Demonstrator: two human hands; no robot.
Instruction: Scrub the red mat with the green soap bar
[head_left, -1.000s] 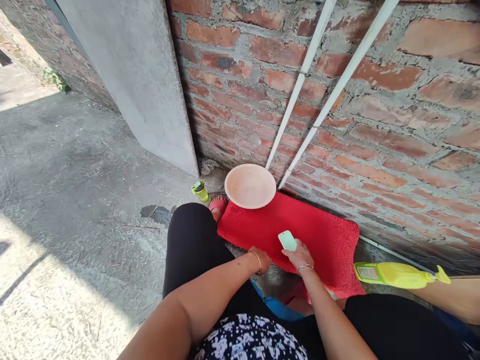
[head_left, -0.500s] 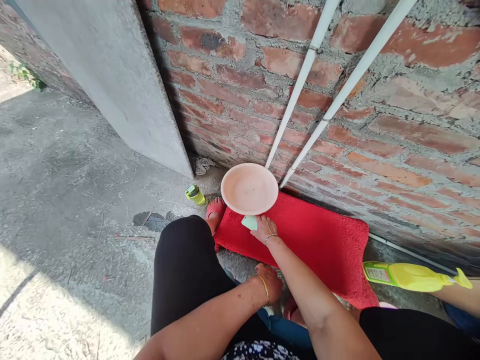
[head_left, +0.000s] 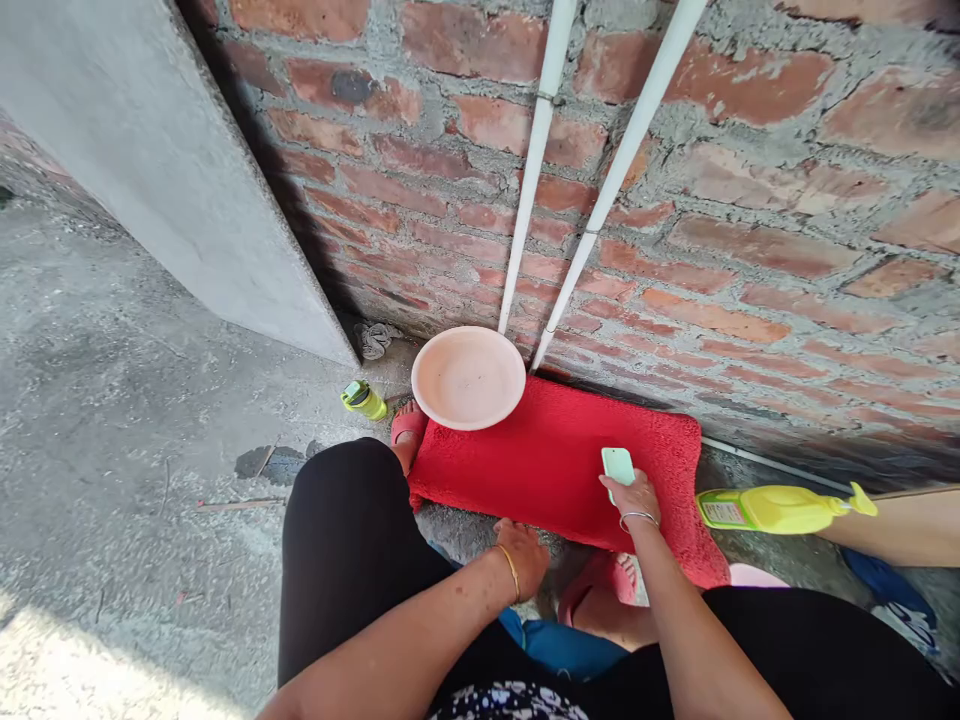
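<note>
Over the right part of the red shaggy mat (head_left: 555, 460), my right hand (head_left: 637, 497) is closed on a flat pale green piece (head_left: 619, 467). The piece has rounded corners and a small dark dot near one end; its exact kind does not show. My left hand (head_left: 525, 556) hangs just off the mat's front edge, in front of my knees. Its fingers are curled in, and I see nothing in them. A pale pink basin (head_left: 469, 380) sits on the mat's left end, close to the wall, with no contents that I can make out.
A yellow pump bottle (head_left: 772, 510) lies at the mat's right edge. To the left, a yellow-green bottle (head_left: 365, 400) is beside my sandalled foot (head_left: 407, 430). Two white pipes (head_left: 577, 262) run down the brick wall (head_left: 750, 250). A concrete slab (head_left: 195, 190) leans at left.
My right hand has carried the pale green piece rightward over the mat, away from the basin's front rim. The view has shifted slightly to the right. My left hand stays by my knees.
</note>
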